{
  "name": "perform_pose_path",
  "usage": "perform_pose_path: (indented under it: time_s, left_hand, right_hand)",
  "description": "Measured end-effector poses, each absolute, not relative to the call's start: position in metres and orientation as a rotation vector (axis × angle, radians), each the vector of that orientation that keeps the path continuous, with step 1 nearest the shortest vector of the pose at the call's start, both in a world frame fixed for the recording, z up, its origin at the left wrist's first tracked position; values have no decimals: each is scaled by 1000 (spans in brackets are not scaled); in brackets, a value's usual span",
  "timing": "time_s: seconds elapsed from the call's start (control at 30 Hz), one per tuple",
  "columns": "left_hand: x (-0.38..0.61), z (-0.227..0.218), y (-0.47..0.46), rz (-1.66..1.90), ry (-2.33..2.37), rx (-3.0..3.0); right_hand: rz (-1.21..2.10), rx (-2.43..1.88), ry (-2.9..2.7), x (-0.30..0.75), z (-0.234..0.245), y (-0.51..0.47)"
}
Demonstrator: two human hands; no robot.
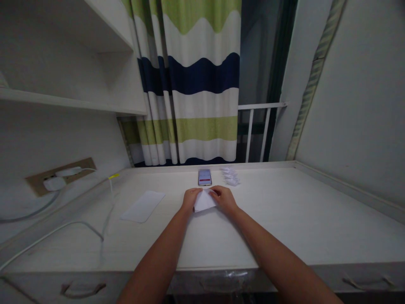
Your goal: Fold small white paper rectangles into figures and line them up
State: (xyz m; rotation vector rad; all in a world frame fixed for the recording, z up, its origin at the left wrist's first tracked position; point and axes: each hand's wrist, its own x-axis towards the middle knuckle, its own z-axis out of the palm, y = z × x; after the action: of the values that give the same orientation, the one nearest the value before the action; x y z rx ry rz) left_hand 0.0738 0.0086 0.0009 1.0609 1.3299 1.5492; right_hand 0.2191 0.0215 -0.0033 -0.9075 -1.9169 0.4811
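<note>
A folded piece of white paper (204,202) is held between my two hands, low over the middle of the white desk. My left hand (191,198) grips its left side, thumb toward the top edge. On the other side, my right hand (223,197) has its fingers closed on the upper right part of the paper. The paper has a roughly triangular top and a wider bottom edge. Just beyond the hands lies a phone (205,177) with a lit screen. Several small folded white paper pieces (230,176) sit in a row right of the phone.
Flat white paper (144,206) lies on the desk (284,219) to the left. A white cable (72,223) runs along the left side to plugs in a wall socket (60,176). A shelf (76,103) overhangs the left; a striped curtain (205,101) hangs behind.
</note>
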Motion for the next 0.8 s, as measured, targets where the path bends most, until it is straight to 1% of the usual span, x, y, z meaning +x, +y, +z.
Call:
perform_pose_path:
  time_s: [0.13,0.43,0.57,0.8]
  left_hand:
    - [74,2,7,1579,1312,1067]
    - [72,-2,11,1575,1294,1025]
    - [72,0,9,1569,1330,1000]
    - [73,5,3,1607,1296,978]
  right_hand:
    - [272,-870,-2054,219,3,13]
    - [-20,-866,-2261,220,6,8]
    - [-43,-832,-2320,220,9,6]
    - [11,-858,-2354,220,8,9]
